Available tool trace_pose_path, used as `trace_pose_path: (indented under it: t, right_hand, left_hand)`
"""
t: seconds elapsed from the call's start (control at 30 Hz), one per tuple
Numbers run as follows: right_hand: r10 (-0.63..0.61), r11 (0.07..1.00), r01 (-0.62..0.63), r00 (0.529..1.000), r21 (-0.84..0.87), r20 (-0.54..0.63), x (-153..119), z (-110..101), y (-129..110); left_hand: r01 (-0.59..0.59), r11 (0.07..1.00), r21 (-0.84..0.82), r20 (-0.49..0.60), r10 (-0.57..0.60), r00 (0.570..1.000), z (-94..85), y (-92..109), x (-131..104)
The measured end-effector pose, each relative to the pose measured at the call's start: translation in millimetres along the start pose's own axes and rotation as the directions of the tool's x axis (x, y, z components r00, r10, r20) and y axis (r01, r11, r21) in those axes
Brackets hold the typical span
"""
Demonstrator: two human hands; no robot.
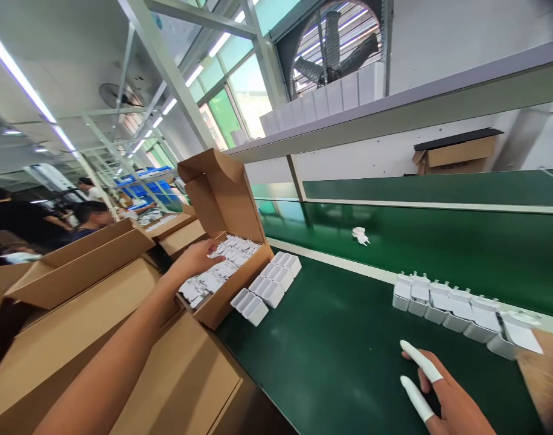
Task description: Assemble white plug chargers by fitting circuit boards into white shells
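My left hand (198, 258) reaches into an open cardboard box (222, 291) filled with small white pieces (233, 254); its fingertips rest on them, and whether they grip one is hidden. Beside the box, white open-topped housings (270, 281) stand in a short row on the green table (331, 338). My right hand (428, 386) hovers over the table at the lower right, white covers on two fingers, its fingers apart and holding nothing. Above it, a row of white housings (453, 308) has white parts with prongs set on top.
A small white pronged part (360, 235) lies on the green belt (322, 226) behind the table. Large cardboard boxes (77, 326) fill the left side. A shelf (407, 103) with white boxes (331, 96) runs above. People (23, 217) are at the far left.
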State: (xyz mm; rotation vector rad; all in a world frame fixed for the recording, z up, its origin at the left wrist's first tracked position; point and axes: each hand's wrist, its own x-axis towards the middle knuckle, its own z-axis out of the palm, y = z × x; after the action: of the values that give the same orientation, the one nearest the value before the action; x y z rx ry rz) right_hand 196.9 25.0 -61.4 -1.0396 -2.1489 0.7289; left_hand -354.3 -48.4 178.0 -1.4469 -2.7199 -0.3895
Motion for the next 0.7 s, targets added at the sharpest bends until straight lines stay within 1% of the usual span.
trace_pose_path:
  t: [0.03,0.07,0.1,0.13,0.2,0.27,0.33,0.4,0.47,0.53,0.6,0.7]
  right_hand:
    - [-0.009,1.000,0.009,1.000,-0.022,0.020,0,-2,-5]
    - [-0.002,0.999,0.003,1.000,-0.048,0.014,1,-3,-9]
    - [-0.010,0.998,0.011,1.000,-0.067,0.011,2,-4,-12]
    - [-0.025,0.996,0.026,0.999,-0.082,0.020,2,-5,-15]
    - [-0.067,0.992,0.070,0.997,-0.101,0.037,2,-5,-17]
    - [-0.114,0.988,0.118,0.992,-0.100,0.045,2,-5,-16]
    - [-0.137,0.987,0.139,0.990,-0.079,0.032,2,-6,-16]
    - [-0.139,0.989,0.139,0.990,-0.040,0.017,1,-7,-17]
    - [-0.130,0.991,0.130,0.991,-0.003,0.007,0,-10,-19]
    - [-0.124,0.992,0.124,0.992,0.011,0.007,-2,-12,-22]
    - [-0.108,0.994,0.108,0.994,0.008,-0.004,-5,-13,-23]
    - [-0.099,0.995,0.099,0.995,0.003,-0.024,-8,-12,-25]
  left_hand:
    - [-0.073,0.997,-0.038,-0.005,0.073,0.997,0.5,21,2]
    - [-0.160,0.984,-0.083,0.002,0.161,0.987,4.7,44,4]
    - [-0.237,0.964,-0.122,0.021,0.241,0.970,12.8,68,4]
    - [-0.307,0.939,-0.158,0.055,0.319,0.946,24.7,94,4]
    - [-0.426,0.879,-0.212,0.125,0.457,0.881,57.8,144,4]
    - [-0.505,0.826,-0.251,0.182,0.552,0.814,97.6,192,8]
    - [-0.537,0.799,-0.269,0.200,0.592,0.781,136.3,233,17]
    - [-0.547,0.789,-0.278,0.190,0.604,0.774,167.9,266,29]
    - [-0.537,0.793,-0.286,0.167,0.594,0.787,190.2,291,42]
    - [-0.509,0.806,-0.302,0.142,0.566,0.812,203.8,307,52]
    - [-0.467,0.821,-0.329,0.116,0.526,0.843,210.1,316,59]
    - [-0.390,0.834,-0.390,0.059,0.446,0.893,207.7,318,62]
